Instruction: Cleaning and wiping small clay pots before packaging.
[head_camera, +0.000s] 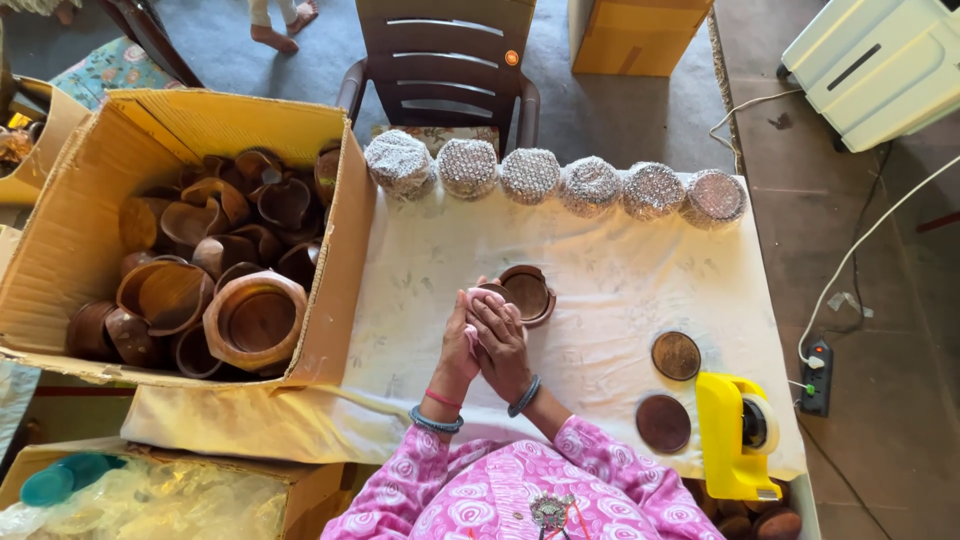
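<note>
Left hand: I see my left hand (460, 340) curled closed around a pink cloth (484, 298), pressed against the right hand near the middle of the desk.
Right hand: my right hand (500, 340) lies over the left, fingers bent down onto the cloth and the near rim of the wooden bowl; I count it as closed on the bowl's edge.
Wooden bowl: a round dark wooden bowl (527, 294) sits just beyond my fingers, mouth tipped up and slightly towards me; being round, it has no long axis I can tell.
Desk: the desk (600, 290) is covered by a pale patterned sheet.
Far edge: six round bundles wrapped in white netting (560, 180) stand in a row along the far edge.
Right side: two flat wooden discs, a lighter disc (676, 355) and a darker disc (663, 423), lie towards the near right corner, just beside a yellow tape dispenser (735, 435) at the right edge.
Big box: an open cardboard box (90, 230) off the left edge holds many dark wooden bowls and cups, heaped at all angles, with a wide eight-sided bowl (255, 320) upright at the near side.
Low box: a second box (170, 490) below the near left corner holds clear plastic and a teal lid.
Beyond the desk: a dark chair (445, 70).
</note>
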